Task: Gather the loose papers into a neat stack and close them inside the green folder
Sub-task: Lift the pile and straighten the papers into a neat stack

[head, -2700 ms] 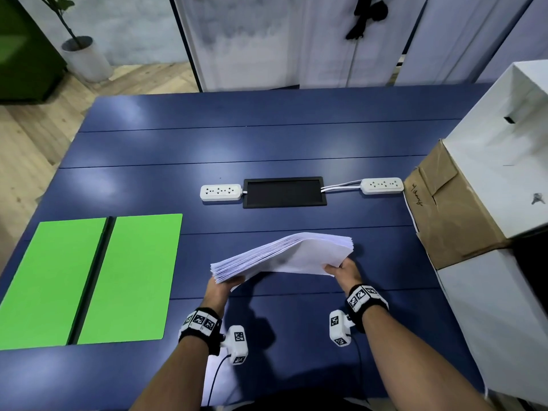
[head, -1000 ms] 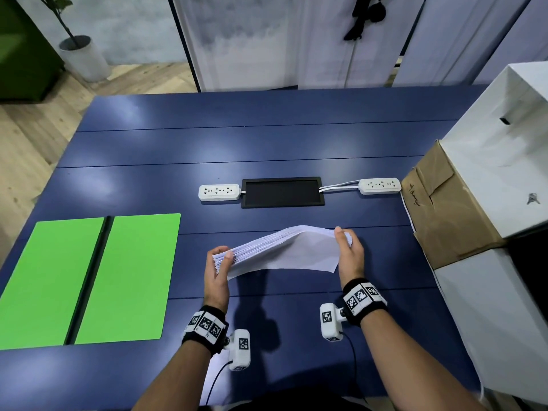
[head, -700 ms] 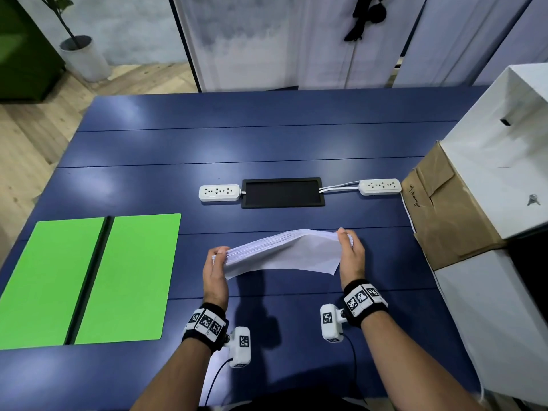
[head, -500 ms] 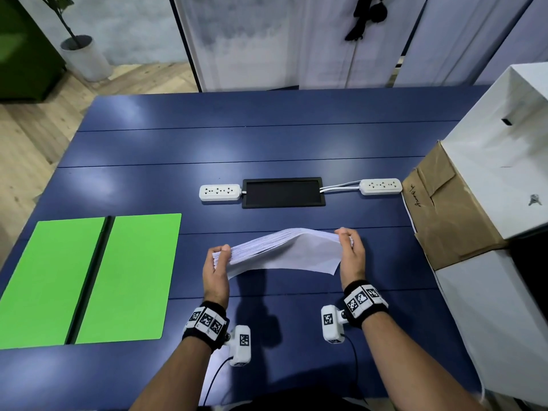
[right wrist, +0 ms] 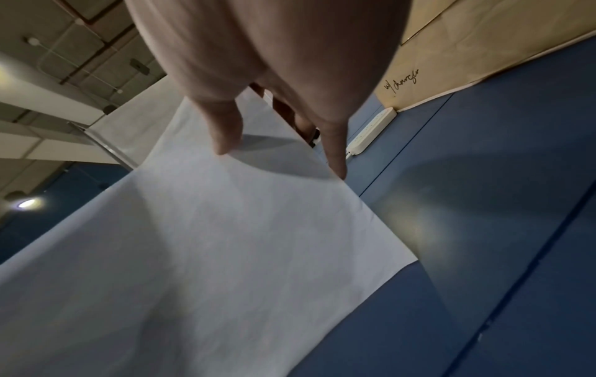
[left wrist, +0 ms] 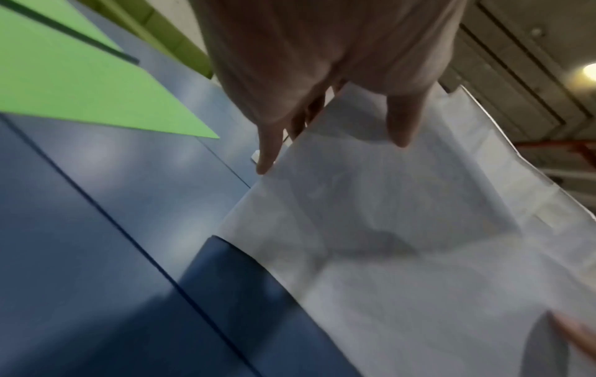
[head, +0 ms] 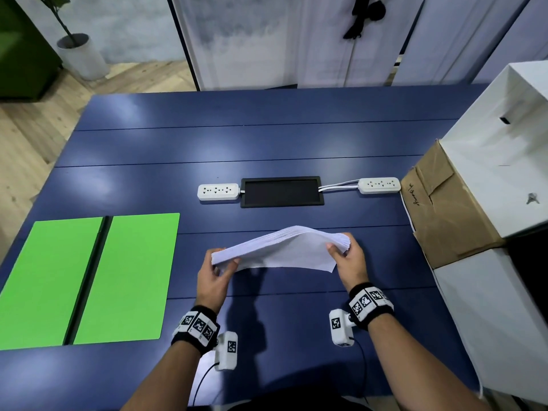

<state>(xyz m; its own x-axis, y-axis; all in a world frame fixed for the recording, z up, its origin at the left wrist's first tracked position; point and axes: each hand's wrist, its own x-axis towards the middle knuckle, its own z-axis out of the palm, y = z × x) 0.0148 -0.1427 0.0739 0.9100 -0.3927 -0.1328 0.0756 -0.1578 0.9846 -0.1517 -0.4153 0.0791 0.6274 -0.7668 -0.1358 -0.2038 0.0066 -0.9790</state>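
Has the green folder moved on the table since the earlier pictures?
No. The green folder lies open at the same place, left of the white power strip.

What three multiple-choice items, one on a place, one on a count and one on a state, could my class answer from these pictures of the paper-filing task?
1. Where does the green folder lie relative to the paper stack?
A. To its left
B. To its right
C. Under it

2. How many white power strips lie on the table?
A. One
B. Two
C. Three

3. What state is the green folder in?
A. Closed
B. Standing upright
C. Open flat

Key:
1 A, it lies near the table's left edge while the left hand and right hand hold the stack at the centre.
2 B, one strip left of the black panel, another right of it.
3 C, both green covers show beside a dark spine.
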